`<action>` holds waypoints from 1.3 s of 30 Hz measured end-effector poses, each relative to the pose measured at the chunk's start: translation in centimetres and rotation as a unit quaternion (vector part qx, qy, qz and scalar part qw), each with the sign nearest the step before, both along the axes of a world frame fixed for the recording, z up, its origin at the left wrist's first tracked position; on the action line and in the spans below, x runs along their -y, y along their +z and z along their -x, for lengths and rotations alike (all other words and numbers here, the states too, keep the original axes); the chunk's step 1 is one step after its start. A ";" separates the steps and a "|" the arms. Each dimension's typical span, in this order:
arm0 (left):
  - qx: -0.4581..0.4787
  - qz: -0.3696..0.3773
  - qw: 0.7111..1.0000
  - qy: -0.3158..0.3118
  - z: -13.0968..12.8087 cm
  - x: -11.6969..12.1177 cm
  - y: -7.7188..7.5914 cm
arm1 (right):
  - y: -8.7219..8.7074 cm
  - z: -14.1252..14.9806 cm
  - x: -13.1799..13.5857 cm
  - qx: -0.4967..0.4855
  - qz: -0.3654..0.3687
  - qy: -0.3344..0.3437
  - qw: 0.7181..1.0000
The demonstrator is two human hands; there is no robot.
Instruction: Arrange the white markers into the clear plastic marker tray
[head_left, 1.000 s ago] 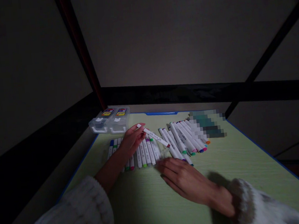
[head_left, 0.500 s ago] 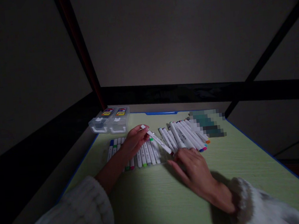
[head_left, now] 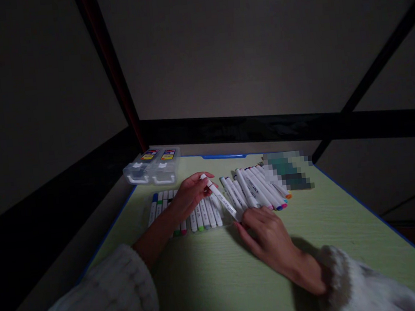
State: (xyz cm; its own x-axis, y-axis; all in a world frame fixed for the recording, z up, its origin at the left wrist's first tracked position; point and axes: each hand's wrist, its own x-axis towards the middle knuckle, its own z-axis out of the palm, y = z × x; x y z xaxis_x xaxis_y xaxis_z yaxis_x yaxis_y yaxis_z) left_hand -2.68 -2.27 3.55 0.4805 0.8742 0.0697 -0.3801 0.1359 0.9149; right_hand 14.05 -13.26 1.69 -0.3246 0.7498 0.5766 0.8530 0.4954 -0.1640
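A white marker point(head_left: 223, 200) slants over the table between my two hands. My left hand point(head_left: 192, 192) is closed on its upper end, thumb on top. At the lower end is my right hand point(head_left: 266, 228), its thumb and curled fingers closed about the tip. Beneath my left hand and forearm lies a row of white markers point(head_left: 199, 217) in a clear tray, some with blue, green or pink ends; part of the row is hidden. Just beyond my right hand a loose pile of white markers point(head_left: 254, 187) with coloured ends rests on the table.
Two clear plastic cases point(head_left: 165, 169) with handles and bright labels stand at the table's far left corner. A blurred-out green item point(head_left: 285, 170) lies at the far right. The pale green table point(head_left: 204, 278) has blue edges, and a wall rises behind it.
The marker's upper end has shifted slightly right with my left hand, and the marker slopes more steeply. My right thumb has come closer to its lower end.
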 end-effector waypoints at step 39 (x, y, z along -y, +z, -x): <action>-0.110 -0.018 0.993 0.025 -0.3 -0.5 -1.6 | -0.2 0.3 0.0 0.029 -0.022 0.084 0.996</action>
State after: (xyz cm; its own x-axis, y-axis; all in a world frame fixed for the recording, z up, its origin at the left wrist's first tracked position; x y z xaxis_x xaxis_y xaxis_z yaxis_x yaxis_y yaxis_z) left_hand -2.35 -1.82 1.99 0.4436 0.8962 -0.0011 -0.1763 0.0885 0.9804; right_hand 13.73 -13.31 1.52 -0.4775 0.6564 0.5841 0.7645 0.6380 -0.0921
